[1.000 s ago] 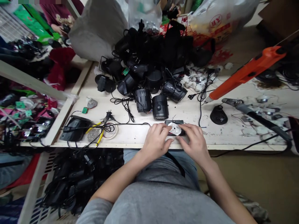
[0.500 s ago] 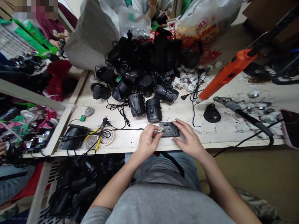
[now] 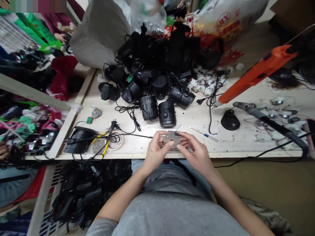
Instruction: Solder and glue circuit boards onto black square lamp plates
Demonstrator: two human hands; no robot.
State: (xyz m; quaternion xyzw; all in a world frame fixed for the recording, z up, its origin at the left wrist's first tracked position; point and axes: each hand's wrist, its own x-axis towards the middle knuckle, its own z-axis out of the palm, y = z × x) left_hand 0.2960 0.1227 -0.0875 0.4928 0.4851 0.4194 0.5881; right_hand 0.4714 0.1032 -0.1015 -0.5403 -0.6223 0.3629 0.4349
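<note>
My left hand [image 3: 157, 151] and my right hand [image 3: 194, 152] meet at the table's front edge. Together they pinch a small flat grey plate [image 3: 171, 137] with thin wires at its top. Both hands have their fingers closed on it, the left from the left side, the right from the right. A thin screwdriver with a blue handle [image 3: 203, 134] lies on the table just to the right of my right hand. Right behind the hands stands a black cylindrical lamp housing [image 3: 167, 113].
A heap of black lamp housings and cables [image 3: 157, 62] fills the table's middle back. An orange tool [image 3: 256, 73] and a soldering iron [image 3: 268, 119] lie at the right, yellow pliers and a tape roll [image 3: 115, 139] at the left. Another person's hands [image 3: 60, 36] work at far left.
The dark rectangular part that lay under my hands is no longer seen on the table. Both hands have come together and lifted the grey plate. The blue-handled screwdriver now shows.
</note>
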